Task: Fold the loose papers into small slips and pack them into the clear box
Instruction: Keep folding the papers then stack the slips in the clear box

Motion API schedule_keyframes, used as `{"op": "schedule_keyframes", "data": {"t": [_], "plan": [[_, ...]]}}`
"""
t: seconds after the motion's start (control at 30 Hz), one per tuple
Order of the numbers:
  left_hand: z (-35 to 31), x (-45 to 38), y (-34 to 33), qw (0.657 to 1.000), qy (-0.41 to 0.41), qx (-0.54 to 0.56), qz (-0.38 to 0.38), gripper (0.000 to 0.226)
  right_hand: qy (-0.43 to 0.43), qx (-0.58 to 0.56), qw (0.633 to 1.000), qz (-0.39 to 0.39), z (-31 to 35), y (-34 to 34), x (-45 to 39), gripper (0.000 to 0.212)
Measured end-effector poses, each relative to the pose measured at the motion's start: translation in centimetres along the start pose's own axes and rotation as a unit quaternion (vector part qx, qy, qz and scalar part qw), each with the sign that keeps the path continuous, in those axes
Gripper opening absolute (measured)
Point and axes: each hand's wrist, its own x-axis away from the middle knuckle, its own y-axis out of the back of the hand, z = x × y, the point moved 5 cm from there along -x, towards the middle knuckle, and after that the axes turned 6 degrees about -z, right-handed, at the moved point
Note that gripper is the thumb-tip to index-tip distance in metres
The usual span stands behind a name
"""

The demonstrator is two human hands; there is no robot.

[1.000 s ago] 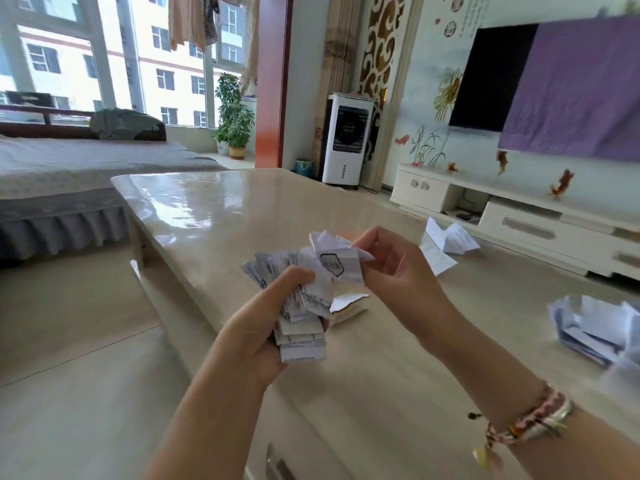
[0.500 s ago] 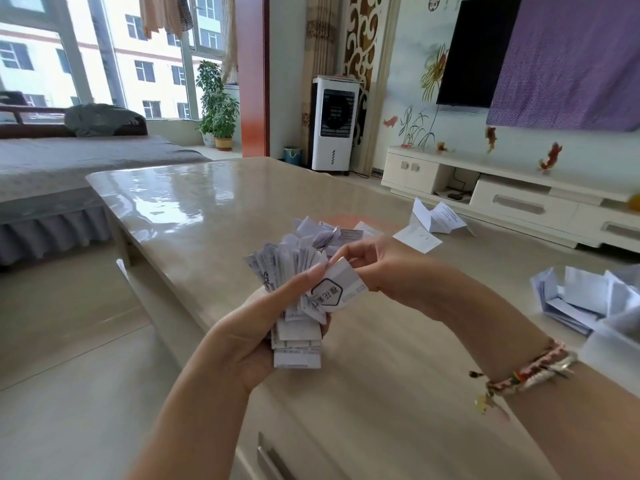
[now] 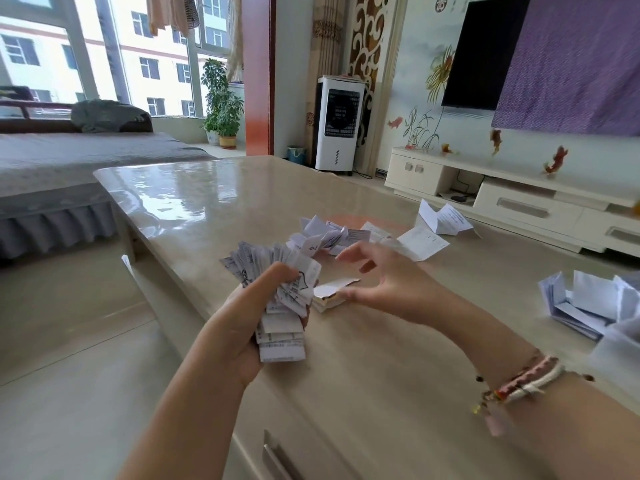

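The left hand (image 3: 239, 327) clenches the slip bundle (image 3: 280, 296) to keep it together; the right hand (image 3: 381, 285), at three o'clock, hovers released, free to add more.

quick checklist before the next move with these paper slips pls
1. Left hand grips the thick bundle of folded white printed paper slips: ok.
2. Right hand free, fingers spread, holding nothing: ok.
3. Small pile of folded white slips lies on the glossy beige table just beyond the right hand: ok.
4. Loose unfolded white sheets left further back: not ok, folding unfinished.
5. Clear box location: cannot tell; only a blurred translucent shape at the right edge.
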Motion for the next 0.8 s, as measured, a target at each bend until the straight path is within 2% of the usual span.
{"op": "schedule_keyframes", "data": {"t": [0.1, 0.27, 0.33, 0.47, 0.57, 0.67, 0.8], "plan": [[-0.3, -0.4, 0.5, 0.998, 0.005, 0.065, -0.001, 0.046, 0.045, 0.078, 0.996, 0.021, 0.0, -2.7, 0.5, 0.053], [-0.5, -0.6, 1.0, 0.993, 0.005, 0.117, -0.004, 0.03, 0.106, 0.218, 0.969, -0.047, 1.2, -3.8, 0.4, 0.031], [-0.5, -0.5, 1.0, 0.993, -0.001, 0.121, -0.011, 0.024, 0.117, 0.226, 0.965, -0.068, 1.5, -3.8, 0.4, 0.025], [-0.3, -0.5, 0.9, 0.994, -0.003, 0.11, -0.027, 0.019, 0.048, 0.097, 0.985, -0.135, 0.4, -1.8, 0.4, 0.016], [-0.1, -0.5, 0.5, 0.994, -0.002, 0.098, -0.046, 0.008, 0.003, -0.052, 0.979, -0.199, -0.1, 0.8, 0.6, 0.021], [0.5, -0.3, -0.6, 0.994, 0.009, 0.106, -0.033, 0.008, 0.062, -0.168, 0.951, -0.254, 1.7, 3.4, 1.8, 0.02], [1.8, 1.0, -3.6, 0.985, 0.053, 0.159, 0.04, 0.025, 0.197, -0.125, 0.949, -0.212, 4.1, 4.0, 5.1, 0.017]]}}
